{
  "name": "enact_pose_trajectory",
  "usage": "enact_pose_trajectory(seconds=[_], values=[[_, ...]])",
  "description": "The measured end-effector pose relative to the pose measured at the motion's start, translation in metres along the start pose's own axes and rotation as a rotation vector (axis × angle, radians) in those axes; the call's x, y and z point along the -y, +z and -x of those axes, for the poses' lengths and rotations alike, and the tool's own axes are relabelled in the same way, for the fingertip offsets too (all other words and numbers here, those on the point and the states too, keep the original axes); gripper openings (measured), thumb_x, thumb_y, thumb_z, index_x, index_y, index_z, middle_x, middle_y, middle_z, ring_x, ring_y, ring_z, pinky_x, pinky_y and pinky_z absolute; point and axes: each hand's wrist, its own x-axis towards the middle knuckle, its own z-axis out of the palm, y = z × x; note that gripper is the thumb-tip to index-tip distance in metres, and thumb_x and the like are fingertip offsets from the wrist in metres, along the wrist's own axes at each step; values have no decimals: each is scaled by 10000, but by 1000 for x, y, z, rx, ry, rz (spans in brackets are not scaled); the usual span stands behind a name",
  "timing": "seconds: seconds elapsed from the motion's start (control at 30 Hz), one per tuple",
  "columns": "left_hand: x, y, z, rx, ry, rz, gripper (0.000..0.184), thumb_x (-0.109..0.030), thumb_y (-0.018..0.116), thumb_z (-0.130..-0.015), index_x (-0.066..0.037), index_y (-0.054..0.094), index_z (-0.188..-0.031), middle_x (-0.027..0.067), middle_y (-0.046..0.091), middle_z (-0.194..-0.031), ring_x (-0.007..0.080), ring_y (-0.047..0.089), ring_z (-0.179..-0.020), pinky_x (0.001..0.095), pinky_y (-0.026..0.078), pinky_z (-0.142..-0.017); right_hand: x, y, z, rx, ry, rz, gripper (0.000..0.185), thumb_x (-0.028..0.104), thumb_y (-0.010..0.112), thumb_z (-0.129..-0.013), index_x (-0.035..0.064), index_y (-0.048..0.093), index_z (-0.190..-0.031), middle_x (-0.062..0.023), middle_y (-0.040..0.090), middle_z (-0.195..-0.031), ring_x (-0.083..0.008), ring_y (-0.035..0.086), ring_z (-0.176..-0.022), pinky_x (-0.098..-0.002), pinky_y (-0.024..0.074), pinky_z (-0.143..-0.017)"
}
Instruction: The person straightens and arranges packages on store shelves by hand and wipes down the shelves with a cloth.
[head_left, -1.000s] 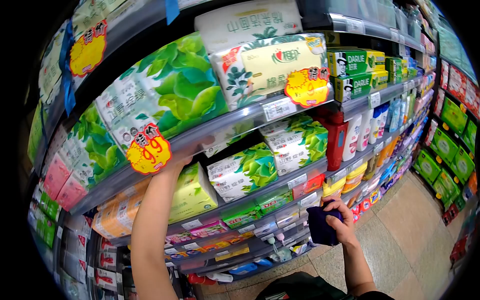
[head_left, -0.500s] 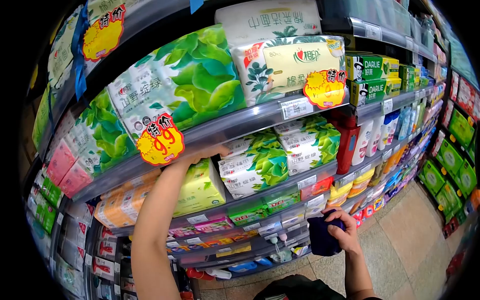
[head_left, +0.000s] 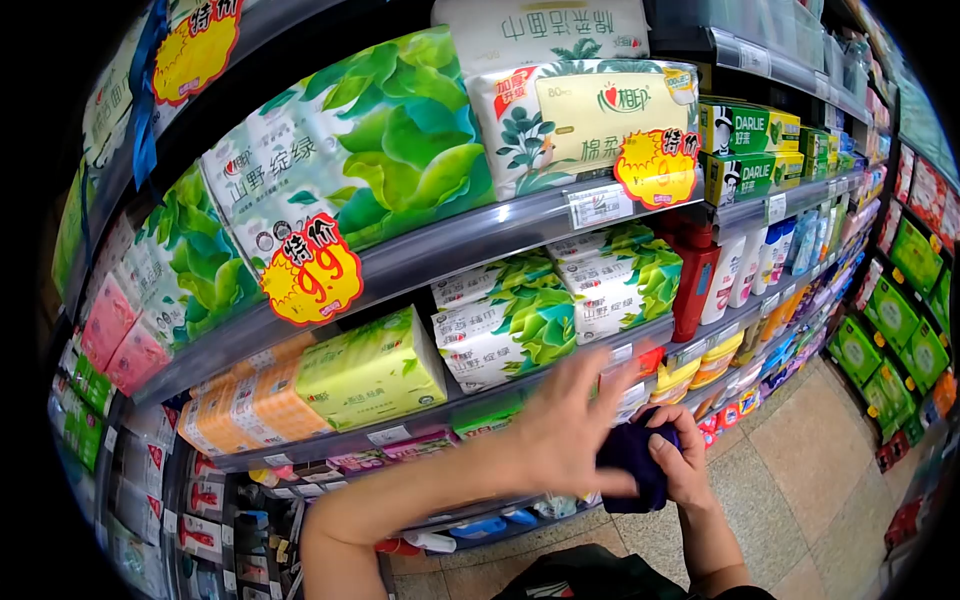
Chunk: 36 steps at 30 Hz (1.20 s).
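My right hand grips a bundled dark purple cloth, its thumb pressed on the front. Fingers spread, my left hand is beside the cloth and overlaps its left edge from my viewpoint. Whether the two touch I cannot tell. On the shelf behind stand a yellow-green tissue pack and stacked white tissue packs with green leaves. Orange checked packs are to their left.
Above is a shelf with large leaf-print tissue packs and a 9.9 price tag. Rightward are toothpaste boxes, a red bottle and other bottles. Lower shelves hold small packages. A tiled floor shows at the right.
My left hand has left the tissue packs on the shelf and moved right and down to the purple cloth. The right hand still holds the cloth, slightly more to the left.
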Motion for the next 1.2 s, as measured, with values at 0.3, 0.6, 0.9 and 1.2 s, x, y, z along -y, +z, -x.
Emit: enact_pose_trajectory(seconds=[0.3,0.6,0.9,1.2], values=[[-9,37,80,-376,-146,525,703,12,687,-585,-15,430,-1239,162,474,-1134,326,490,-1095,375,417,-918,55,13,-62,291,-432,907,226,220,560,-859,14,548,-954,-148,570,-1024,-308,544,-968,-383,420,-851],[-2,-10,104,-546,-233,555,383,-129,564,-533,5,509,-887,134,483,-868,239,482,-773,306,406,-713,27,-5,-278,339,-341,1413,435,398,476,-873,105,565,-1181,-185,499,-1268,-364,468,-1160,-401,376,-977],[9,-11,72,-802,-402,-260,326,-58,593,-719,16,512,-1026,176,453,-958,304,491,-880,366,428,-742,10,-6,-295,605,61,1545,586,531,331,-884,201,406,-1362,-94,322,-1447,-291,275,-1339,-414,179,-1109],[31,1,34,-546,-589,-325,664,-98,591,-702,-10,362,-1318,226,345,-1295,423,510,-1044,447,476,-814,5,2,-291,607,72,1553,586,528,325,-885,208,390,-1372,-107,341,-1435,-329,296,-1325,-476,201,-1091]])
